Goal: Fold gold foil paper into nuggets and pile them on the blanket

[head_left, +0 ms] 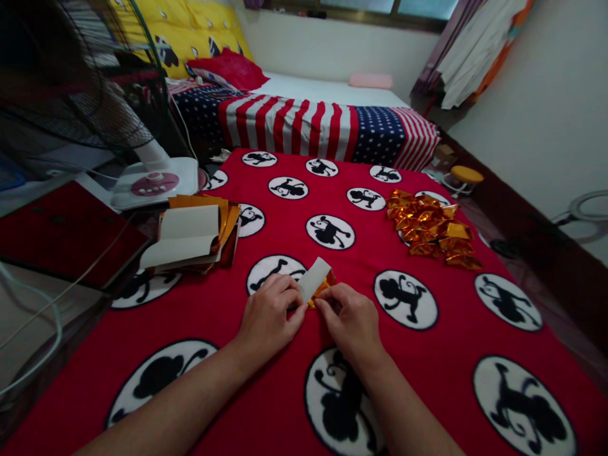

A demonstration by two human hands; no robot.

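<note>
A small sheet of gold foil paper, partly folded, lies between my hands in the middle of the red cloth. Its pale backing faces up on the left, and shiny gold shows along the right edge. My left hand pinches the sheet's lower left side with thumb and fingers. At the lower right corner, my right hand grips the gold edge between thumb and forefinger. Parts of the paper are hidden behind the fingers of both hands.
Left of my hands lies a stack of gold paper sheets, pale side up on top. Several folded gold foil pieces are heaped at the right. A white fan base stands beyond the stack. Behind is a bed with a striped, starred cover.
</note>
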